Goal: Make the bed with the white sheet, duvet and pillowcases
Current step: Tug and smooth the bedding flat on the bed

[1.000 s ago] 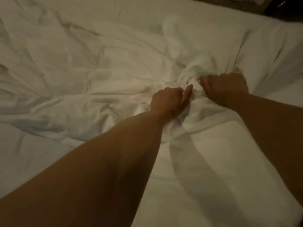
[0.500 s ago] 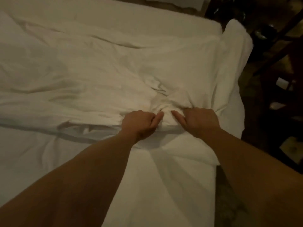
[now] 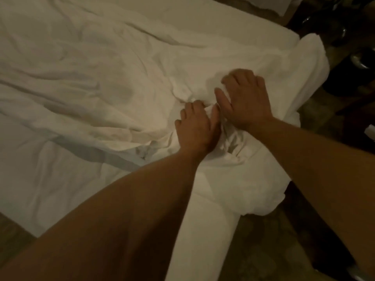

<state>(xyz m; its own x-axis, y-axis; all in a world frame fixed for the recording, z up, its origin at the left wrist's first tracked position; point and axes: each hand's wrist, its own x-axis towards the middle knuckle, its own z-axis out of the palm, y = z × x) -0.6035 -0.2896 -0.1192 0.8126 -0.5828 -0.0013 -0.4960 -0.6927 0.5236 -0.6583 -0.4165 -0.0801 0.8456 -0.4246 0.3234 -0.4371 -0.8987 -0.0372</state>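
Note:
A crumpled white duvet (image 3: 101, 78) lies across the bed, over the flat white sheet (image 3: 40, 179) that shows at the lower left. My left hand (image 3: 196, 128) grips a bunched fold of the duvet near the bed's right side, fingers curled into the cloth. Just beyond it and to the right, my right hand (image 3: 245, 98) lies on the duvet with fingers spread and thumb out, slightly blurred. A bulky end of the duvet (image 3: 263, 191) hangs over the right edge of the mattress. No pillowcases are in view.
Dark furniture with shiny metal parts (image 3: 357, 57) stands close to the bed's right side. Patterned floor (image 3: 267, 244) shows below the hanging duvet, and a strip of wooden floor (image 3: 10, 240) at the lower left.
My right hand has let go of the bunched fold and moved forward with fingers spread. My left hand keeps its grip. The view has shifted, so the bed's right edge and floor show.

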